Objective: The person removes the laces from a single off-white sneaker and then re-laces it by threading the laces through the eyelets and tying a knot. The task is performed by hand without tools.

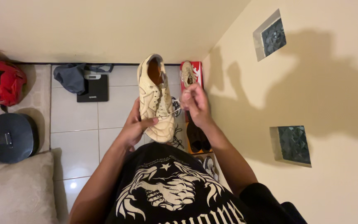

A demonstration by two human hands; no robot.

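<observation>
She's standing over the tiled floor (79, 120) with a cream sneaker (156, 99) held up in front of her chest, toe toward her, heel opening at twelve o'clock. Her left hand (135, 128) cups the shoe from about eight o'clock, thumb laid across the upper near the toe. Her right hand (195, 103), at three o'clock from the shoe, is pinched closed on the end of a white lace (175, 111) that runs taut back to the eyelets.

To my eye she is in the middle of working the lace through the eyelets; whether threading or pulling it out, I cannot tell. The next pull wants a steady left grip so the shoe doesn't twist, and a fine pinch on the lace tip.

On the floor beyond, at twelve o'clock, a second cream shoe (188, 74) lies on a red box (197, 68). A black scale (93, 89) sits at ten o'clock, a red helmet (1, 82) farther off at nine.
</observation>
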